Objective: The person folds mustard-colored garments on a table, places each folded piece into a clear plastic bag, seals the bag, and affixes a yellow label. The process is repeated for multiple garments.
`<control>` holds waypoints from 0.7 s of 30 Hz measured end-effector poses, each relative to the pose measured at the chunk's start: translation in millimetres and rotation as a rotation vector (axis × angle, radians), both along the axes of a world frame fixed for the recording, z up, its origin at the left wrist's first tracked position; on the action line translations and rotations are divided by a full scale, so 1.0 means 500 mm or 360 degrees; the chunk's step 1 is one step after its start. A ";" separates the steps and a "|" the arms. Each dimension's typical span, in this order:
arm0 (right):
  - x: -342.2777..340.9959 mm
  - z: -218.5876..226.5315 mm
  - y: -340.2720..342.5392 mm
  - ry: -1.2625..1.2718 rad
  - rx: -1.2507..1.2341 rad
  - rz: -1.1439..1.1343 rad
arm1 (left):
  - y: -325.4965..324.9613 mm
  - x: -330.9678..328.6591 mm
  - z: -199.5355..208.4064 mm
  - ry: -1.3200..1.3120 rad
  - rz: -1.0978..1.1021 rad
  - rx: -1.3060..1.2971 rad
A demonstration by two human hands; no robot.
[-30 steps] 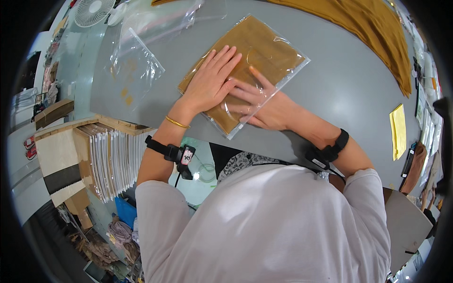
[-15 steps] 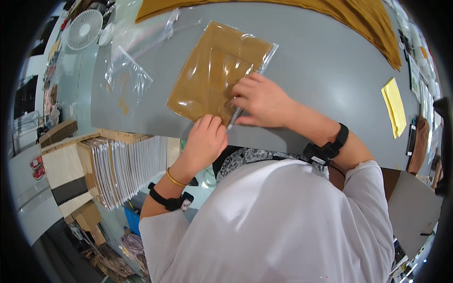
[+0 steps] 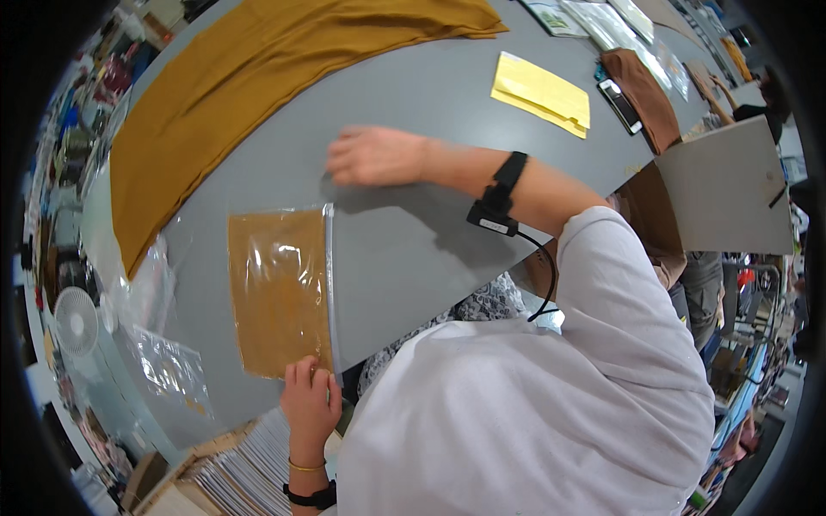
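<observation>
A clear plastic zip bag (image 3: 280, 292) lies on the grey table with folded mustard-brown cloth inside. Its slider-edged opening runs along the right side. At the bag's near right corner, my left hand (image 3: 311, 402) grips the edge with bent fingers. My right hand (image 3: 377, 157) is off the bag, over the table beyond its upper right corner. Motion smears its fingers, and I see nothing held there. A large length of mustard cloth (image 3: 249, 69) spreads across the far side of the table.
Folded yellow paper (image 3: 542, 95), a phone (image 3: 619, 107) and a brown cloth pouch (image 3: 644, 95) lie at the far right. An empty-looking clear bag (image 3: 170, 370) lies at the left. Below stands a box of white sheets (image 3: 237, 477). A white fan (image 3: 76, 322) is beyond the left edge.
My right hand has left the bag's slider edge and moved away over the table. My left hand stays at the bag's near corner. The view has turned toward the right.
</observation>
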State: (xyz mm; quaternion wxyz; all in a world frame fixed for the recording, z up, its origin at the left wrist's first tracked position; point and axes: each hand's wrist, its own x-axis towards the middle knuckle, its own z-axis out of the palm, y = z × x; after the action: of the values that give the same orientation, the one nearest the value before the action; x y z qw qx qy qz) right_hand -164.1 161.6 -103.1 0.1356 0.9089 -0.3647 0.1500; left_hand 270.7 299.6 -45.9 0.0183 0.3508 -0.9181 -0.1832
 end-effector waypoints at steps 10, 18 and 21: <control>-0.532 -0.016 0.225 -0.0245 -0.0037 -0.2168 | -0.145 -0.291 -0.010 0.0334 -0.0032 -0.0085; -0.271 -0.016 0.229 -0.1044 0.0079 -0.1312 | -0.252 -0.650 -0.053 0.1153 -0.0020 0.0664; -0.174 0.033 0.227 -0.1184 -0.0076 -0.0973 | -0.259 -0.665 -0.051 0.0856 0.0145 0.1390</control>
State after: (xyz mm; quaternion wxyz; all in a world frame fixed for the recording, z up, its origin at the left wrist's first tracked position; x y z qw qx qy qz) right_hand -251.0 274.9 -86.8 0.0546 0.6414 -0.6354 0.4265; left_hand -61.7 170.3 -71.1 0.1136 0.3058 -0.7027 -0.6323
